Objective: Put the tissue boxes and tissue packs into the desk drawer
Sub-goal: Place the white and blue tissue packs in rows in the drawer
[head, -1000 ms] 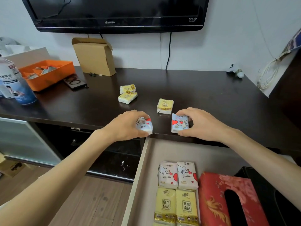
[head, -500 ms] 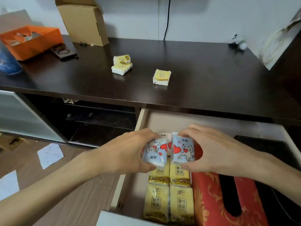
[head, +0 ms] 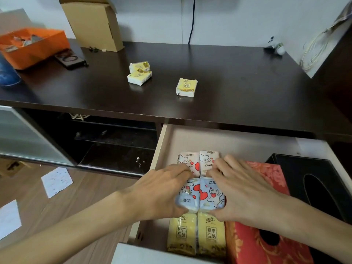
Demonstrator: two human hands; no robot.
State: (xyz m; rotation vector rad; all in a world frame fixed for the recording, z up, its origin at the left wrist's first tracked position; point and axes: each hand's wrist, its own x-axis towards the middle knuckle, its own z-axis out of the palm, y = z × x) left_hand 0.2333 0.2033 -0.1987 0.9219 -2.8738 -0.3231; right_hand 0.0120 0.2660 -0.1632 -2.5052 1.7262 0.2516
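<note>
The open desk drawer (head: 238, 141) holds two pink tissue packs (head: 207, 159) at the back, two yellow packs (head: 196, 233) at the front, a red tissue box (head: 251, 242) and a black tissue box (head: 320, 180). My left hand (head: 162, 193) grips a blue heart-print tissue pack (head: 187, 197). My right hand (head: 245, 191) grips a second blue pack (head: 211, 195) right beside it. Both packs are low over the packs lying in the drawer. Three yellow tissue packs stay on the dark desk: two together (head: 140, 73) and one alone (head: 186, 87).
On the desk stand a cardboard box (head: 95, 23), an orange tray (head: 32, 44), a black phone case (head: 70, 59) and a blue bottle (head: 7, 73). An open shelf (head: 114, 147) lies left of the drawer. Paper sheets (head: 57, 181) lie on the wooden floor.
Both hands carried the two blue packs from the desk's front edge down into the drawer, now pressed side by side over the packs there. The camera tilted downward.
</note>
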